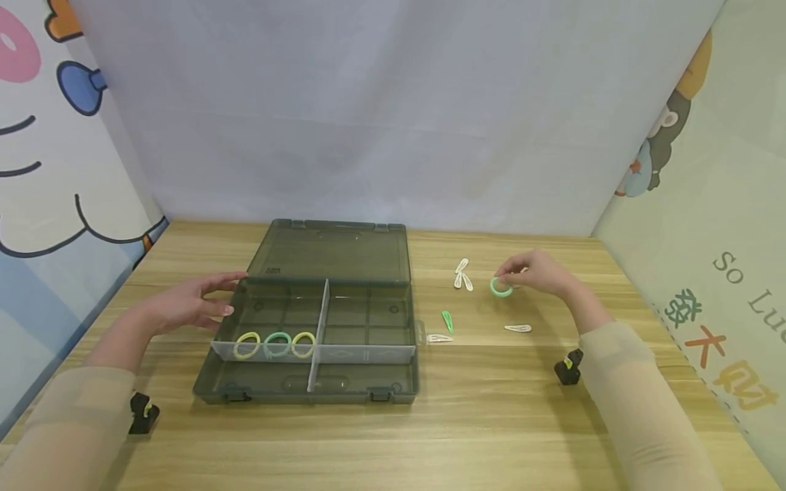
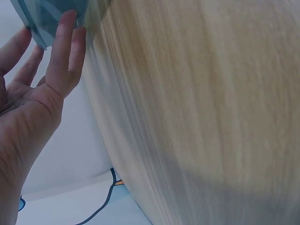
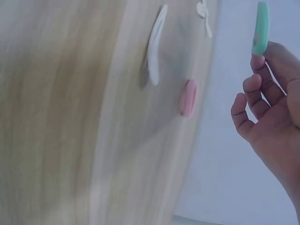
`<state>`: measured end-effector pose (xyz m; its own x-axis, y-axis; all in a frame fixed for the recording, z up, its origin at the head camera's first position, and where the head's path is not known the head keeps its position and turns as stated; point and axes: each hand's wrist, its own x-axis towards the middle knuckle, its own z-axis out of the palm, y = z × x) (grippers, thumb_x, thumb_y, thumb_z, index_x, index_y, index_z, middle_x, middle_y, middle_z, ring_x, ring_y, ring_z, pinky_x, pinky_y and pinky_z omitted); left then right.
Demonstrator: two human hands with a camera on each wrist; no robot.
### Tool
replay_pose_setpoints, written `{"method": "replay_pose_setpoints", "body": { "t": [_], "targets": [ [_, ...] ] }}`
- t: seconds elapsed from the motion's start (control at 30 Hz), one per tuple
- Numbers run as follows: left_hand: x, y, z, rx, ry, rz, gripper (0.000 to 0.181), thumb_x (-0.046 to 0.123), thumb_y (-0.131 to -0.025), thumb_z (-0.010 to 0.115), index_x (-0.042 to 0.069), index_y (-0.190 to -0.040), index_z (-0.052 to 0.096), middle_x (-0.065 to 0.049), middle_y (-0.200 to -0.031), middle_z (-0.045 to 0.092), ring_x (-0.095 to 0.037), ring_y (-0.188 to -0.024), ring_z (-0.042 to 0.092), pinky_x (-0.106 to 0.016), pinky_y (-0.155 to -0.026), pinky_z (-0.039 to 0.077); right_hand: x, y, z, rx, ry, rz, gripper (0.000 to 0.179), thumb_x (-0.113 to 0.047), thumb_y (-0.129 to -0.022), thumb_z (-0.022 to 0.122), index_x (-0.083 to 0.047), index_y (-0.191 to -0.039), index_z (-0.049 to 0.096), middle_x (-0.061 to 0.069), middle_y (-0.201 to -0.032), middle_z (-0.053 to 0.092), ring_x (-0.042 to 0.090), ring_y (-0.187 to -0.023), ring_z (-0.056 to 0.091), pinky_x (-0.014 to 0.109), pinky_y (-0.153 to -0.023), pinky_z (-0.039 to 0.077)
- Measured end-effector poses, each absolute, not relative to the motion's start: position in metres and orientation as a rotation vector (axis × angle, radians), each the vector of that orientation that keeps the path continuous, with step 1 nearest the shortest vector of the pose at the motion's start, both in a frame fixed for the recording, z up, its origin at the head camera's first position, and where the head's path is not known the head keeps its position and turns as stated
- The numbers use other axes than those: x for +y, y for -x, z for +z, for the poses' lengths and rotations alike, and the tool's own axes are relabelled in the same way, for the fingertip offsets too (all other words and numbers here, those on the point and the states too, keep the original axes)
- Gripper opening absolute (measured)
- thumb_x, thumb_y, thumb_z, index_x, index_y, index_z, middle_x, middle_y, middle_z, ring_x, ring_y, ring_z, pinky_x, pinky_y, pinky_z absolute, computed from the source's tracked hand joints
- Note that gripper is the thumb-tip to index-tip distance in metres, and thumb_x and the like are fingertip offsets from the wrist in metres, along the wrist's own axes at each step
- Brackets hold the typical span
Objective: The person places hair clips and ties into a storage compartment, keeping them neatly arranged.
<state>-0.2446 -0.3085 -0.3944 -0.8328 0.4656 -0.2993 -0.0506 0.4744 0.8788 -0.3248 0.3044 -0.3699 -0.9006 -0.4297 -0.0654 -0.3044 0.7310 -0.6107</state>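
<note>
My right hand [image 1: 537,271] pinches a mint-green hair tie [image 3: 261,28] between thumb and fingertips, above the right part of the table. Under that hand, a small pink object [image 3: 189,98] lies on the wood in the right wrist view. At the left side of a dark translucent divider box [image 1: 405,378], my left hand [image 1: 187,302] rests its extended fingertips near the corner. The box lies with its lid [image 1: 338,252] folded back. Two yellow hair ties and a teal hair tie [image 1: 278,333] lean in a row at the lengthwise divider [image 1: 368,354], on the left half.
Right of the box lie a green snap clip [image 1: 447,321], a white snap clip [image 1: 439,339] beside its edge, and another white clip [image 1: 518,329] farther right. Three white clips [image 1: 469,281] cluster farther back. A pale curtain [image 1: 393,136] hangs behind the wooden table [image 1: 479,423].
</note>
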Motion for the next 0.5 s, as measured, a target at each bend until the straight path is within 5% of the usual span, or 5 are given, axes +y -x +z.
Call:
{"method": "replay_pose_setpoints", "body": {
  "t": [0.33,0.5],
  "targets": [
    [-0.309,0.246,-0.395,2.223,-0.351,1.337,0.076,0.014,-0.095,0.056,0.012,-0.153,0.007,-0.027,-0.154,0.002,-0.053,-0.131,0.027,-0.052,-0.094,0.047,0.279,0.321,-0.347,2.731,0.591,-0.957,0.025,-0.029,-0.090,0.066,-0.008,-0.104,0.071,0.009,-0.099,0.067,0.025,-0.080,0.054,0.032,-0.067,0.049],
    [-0.309,0.245,-0.393,2.216,-0.369,1.343,0.076,0.014,-0.095,0.055,0.011,-0.153,0.006,-0.028,-0.154,0.001,-0.054,-0.131,0.028,-0.052,-0.093,0.047,0.264,0.320,-0.339,2.798,0.665,-0.907,0.021,-0.028,-0.090,0.066,-0.012,-0.102,0.072,0.004,-0.099,0.069,0.021,-0.083,0.055,0.032,-0.071,0.046]
  ]
}}
